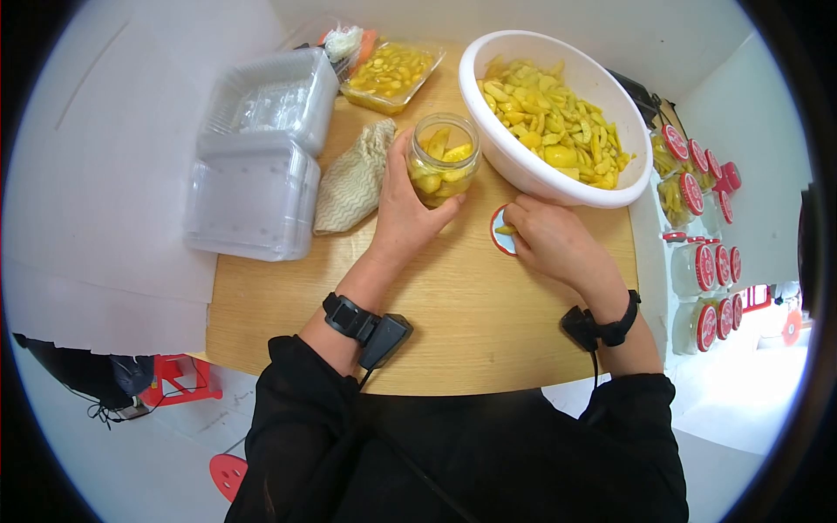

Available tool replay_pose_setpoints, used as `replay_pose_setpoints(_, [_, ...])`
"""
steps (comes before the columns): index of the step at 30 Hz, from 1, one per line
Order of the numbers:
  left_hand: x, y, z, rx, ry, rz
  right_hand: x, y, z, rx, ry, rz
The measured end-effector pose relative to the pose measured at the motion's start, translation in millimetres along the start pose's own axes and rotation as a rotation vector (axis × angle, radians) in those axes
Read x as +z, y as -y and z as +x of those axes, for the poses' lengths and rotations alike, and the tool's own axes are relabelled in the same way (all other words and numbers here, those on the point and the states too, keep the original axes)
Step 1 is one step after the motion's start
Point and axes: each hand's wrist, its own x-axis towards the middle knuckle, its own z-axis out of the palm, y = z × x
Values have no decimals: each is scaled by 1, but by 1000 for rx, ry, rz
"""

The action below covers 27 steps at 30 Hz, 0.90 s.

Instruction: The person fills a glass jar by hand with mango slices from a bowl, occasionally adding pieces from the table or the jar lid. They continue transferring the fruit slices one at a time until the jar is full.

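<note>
Plainly, the left hand [408, 207] is curled round a clear, cylindrical glass jar [445, 167] toward the far side of the light wooden table [462, 322], just left of a large white plastic bowl [520, 171] of yellow slices [558, 126]. The jar is uncapped and see-through, with glossy yellow pieces [456, 153] (some broad, some narrow) heaped inside. The right hand [554, 237], its fingers bunched in a pinch, has a slender yellow slice [506, 230] at the fingertips, over a round, pale-blue lid [500, 241] with a red rim, right of the jar.
</note>
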Motion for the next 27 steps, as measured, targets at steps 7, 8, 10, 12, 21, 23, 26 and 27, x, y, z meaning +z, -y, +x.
replay_pose_setpoints(7, [0, 1, 0, -3, 5, 14, -41, 19, -10, -51, -88, 323])
replay_pose_setpoints(8, [0, 1, 0, -10, 6, 11, -50, 21, -8, -70, -143, 366])
replay_pose_setpoints(10, [0, 1, -1, -26, 10, 5, -68, 21, -1, -108, -251, 452])
replay_pose_setpoints(12, [0, 1, -2, -44, 18, 7, -84, 16, 14, -119, -383, 417])
replay_pose_setpoints(21, [-1, 1, -1, -53, 22, 23, -69, 4, 99, -157, -589, 959])
replay_pose_setpoints(23, [-1, 4, 0, -71, 23, 6, -61, 8, 99, -125, -545, 966])
replay_pose_setpoints(26, [3, 7, -1, -93, 28, 32, -70, 15, 95, -109, -534, 725])
replay_pose_setpoints(27, [1, 4, -1, -102, 35, 72, -70, 15, 96, -114, -542, 707])
